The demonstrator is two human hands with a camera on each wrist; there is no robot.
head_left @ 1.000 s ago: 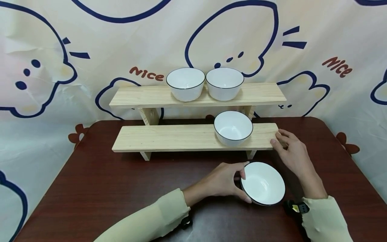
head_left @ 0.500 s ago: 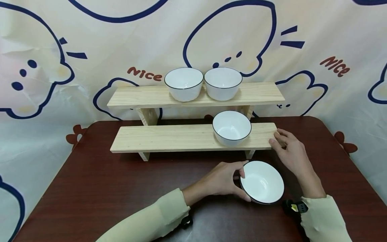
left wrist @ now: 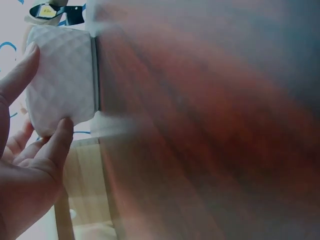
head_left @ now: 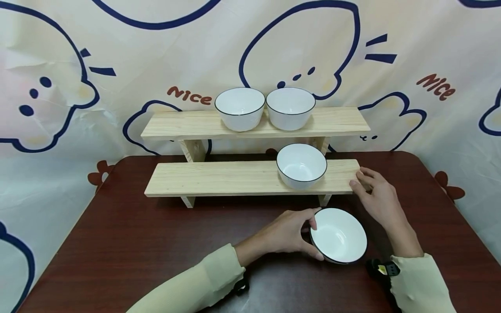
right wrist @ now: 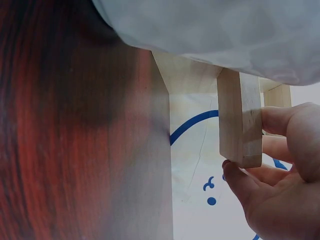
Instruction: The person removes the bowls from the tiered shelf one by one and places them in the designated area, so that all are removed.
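A white bowl with a dark rim is upright over the tabletop, in front of the shelf. My left hand grips it from the left, thumb on the near side and fingers on the far side. In the left wrist view the bowl shows a faceted outer wall; I cannot tell whether its base touches the table. My right hand holds the right end of the lower plank of a two-tier wooden shelf. In the right wrist view, the thumb is under the plank and the fingers above.
A similar bowl stands on the lower plank, right of its middle. Two more, a left bowl and a right bowl, sit side by side on the upper plank. Behind the brown table hangs a patterned cloth.
The held bowl has shifted very slightly left and away from me with my left hand. My right hand stays at the plank's end.
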